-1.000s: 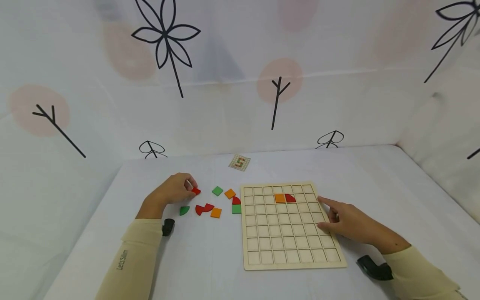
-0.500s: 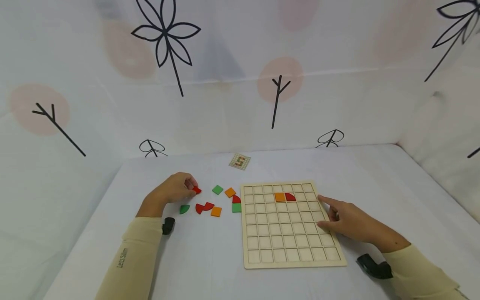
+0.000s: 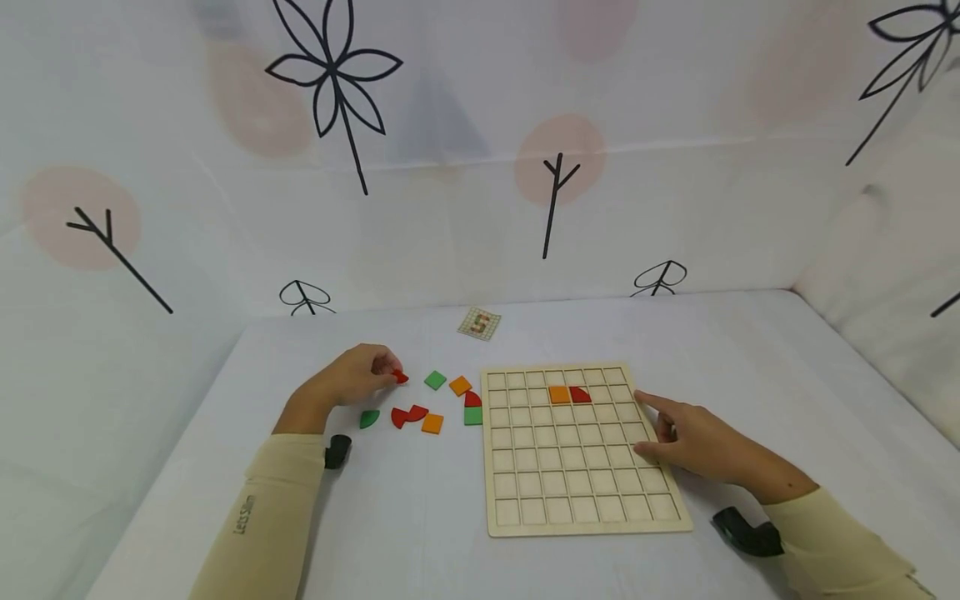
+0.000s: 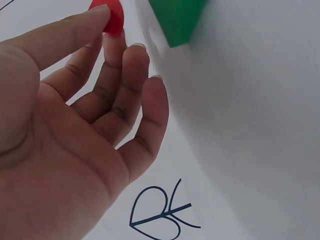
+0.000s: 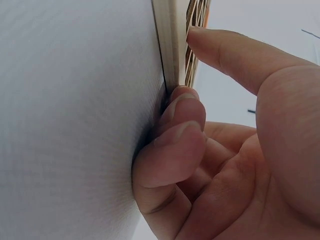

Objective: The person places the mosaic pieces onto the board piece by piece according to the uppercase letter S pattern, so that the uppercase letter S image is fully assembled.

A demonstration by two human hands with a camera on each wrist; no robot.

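In the head view my left hand (image 3: 352, 375) pinches a red quarter-circle tile (image 3: 401, 377) between thumb and fingers, at the left of the loose tiles. The left wrist view shows that red tile (image 4: 114, 17) at the thumb tip, with a green tile (image 4: 177, 20) beyond, partly cut off. My right hand (image 3: 693, 442) rests at the right edge of a wooden grid board (image 3: 588, 528), its index finger and thumb spread apart on the rim. From the right wrist, the board's edge (image 5: 172, 55) touches the fingertips. An orange square (image 3: 559, 395) and a red quarter-circle (image 3: 580, 394) lie in neighbouring cells.
Between the left hand and the board lie a green square (image 3: 435, 380), orange squares (image 3: 432, 424), red quarter-circles (image 3: 399, 417) and a green quarter-circle (image 3: 368, 418). A small pattern card (image 3: 479, 323) lies at the back. Printed white cloth (image 3: 450, 225) hangs behind the table.
The red tile in my left fingers has turned and shifted slightly to the right. My right hand stays on the board's edge, and the other tiles have not moved.
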